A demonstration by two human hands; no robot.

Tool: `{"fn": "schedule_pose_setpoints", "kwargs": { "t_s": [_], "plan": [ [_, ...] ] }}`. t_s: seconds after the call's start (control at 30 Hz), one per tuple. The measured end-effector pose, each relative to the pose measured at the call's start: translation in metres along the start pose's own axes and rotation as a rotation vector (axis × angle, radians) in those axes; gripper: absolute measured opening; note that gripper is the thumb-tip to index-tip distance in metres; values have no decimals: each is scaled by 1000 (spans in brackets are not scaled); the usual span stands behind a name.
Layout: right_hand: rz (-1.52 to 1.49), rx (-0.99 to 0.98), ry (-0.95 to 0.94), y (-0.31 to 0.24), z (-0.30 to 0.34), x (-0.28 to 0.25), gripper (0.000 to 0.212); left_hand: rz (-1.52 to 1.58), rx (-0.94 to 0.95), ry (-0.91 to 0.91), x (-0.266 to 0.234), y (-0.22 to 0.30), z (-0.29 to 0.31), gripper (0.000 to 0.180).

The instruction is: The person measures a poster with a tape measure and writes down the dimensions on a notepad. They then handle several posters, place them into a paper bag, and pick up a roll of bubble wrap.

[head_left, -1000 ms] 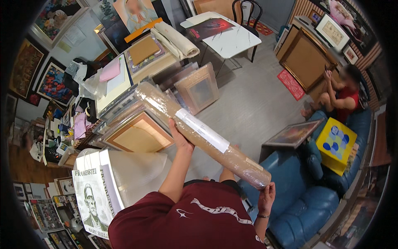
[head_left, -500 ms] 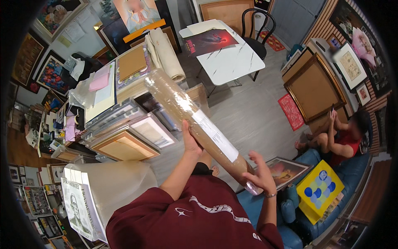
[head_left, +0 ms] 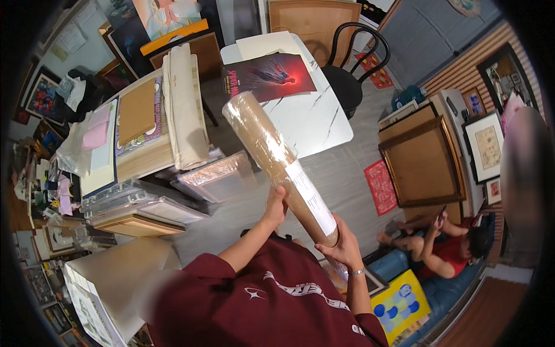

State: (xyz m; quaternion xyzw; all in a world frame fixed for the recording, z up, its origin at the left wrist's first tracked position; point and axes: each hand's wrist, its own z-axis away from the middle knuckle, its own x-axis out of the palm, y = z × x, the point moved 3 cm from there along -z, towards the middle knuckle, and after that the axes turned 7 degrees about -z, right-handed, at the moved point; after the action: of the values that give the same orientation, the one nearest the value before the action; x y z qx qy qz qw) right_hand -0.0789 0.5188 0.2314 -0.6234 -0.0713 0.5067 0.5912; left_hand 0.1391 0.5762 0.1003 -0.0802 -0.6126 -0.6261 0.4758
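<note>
A long brown cardboard tube (head_left: 263, 136), wrapped in clear shiny plastic, slants before me with its far end up to the left. A white printed label (head_left: 311, 199) runs along its side. My left hand (head_left: 276, 207) grips the tube from the left near its middle, thumb up along it. Close to the near end, my right hand (head_left: 342, 246) is wrapped round the tube from the right. The tube's far end overlaps the edge of a dark red poster (head_left: 269, 75) on a white marble-patterned table (head_left: 324, 124).
A black chair (head_left: 344, 81) stands beside the table. Stacked boards and frames (head_left: 139, 222) fill the left. At right, a person in red (head_left: 448, 254) sits on a blue sofa (head_left: 457, 295) near a large gold-edged frame (head_left: 422, 165). A red mat (head_left: 381, 188) lies on the floor.
My right hand has closed round the tube's lower part, where its fingers were spread before. The view has shifted, and the table now appears nearer.
</note>
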Motion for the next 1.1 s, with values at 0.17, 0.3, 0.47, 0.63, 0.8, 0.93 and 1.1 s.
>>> {"fn": "schedule_pose_setpoints", "kwargs": {
  "t_s": [0.17,0.3,0.47,0.63,0.8,0.93,1.1],
  "plan": [
    [-18,-44,3,-6,-114,-56,101,-130,45,-73,74,-4,-54,97],
    [-25,-152,-63,-18,-214,-64,104,-227,102,133,92,19,-119,85],
    [-258,-390,-312,-33,-333,-71,106,-297,352,497,113,99,-206,69],
    [-597,-386,-715,-44,-404,-89,97,-349,427,602,144,183,-256,68],
    [-858,-126,-908,-37,-447,-94,88,-434,438,714,158,167,-281,80],
    [-980,-134,-829,-39,-457,-79,82,-494,342,662,154,111,-255,85],
    [-888,-217,-754,-47,-463,-45,83,-711,221,715,139,66,-212,104]
  ]
}}
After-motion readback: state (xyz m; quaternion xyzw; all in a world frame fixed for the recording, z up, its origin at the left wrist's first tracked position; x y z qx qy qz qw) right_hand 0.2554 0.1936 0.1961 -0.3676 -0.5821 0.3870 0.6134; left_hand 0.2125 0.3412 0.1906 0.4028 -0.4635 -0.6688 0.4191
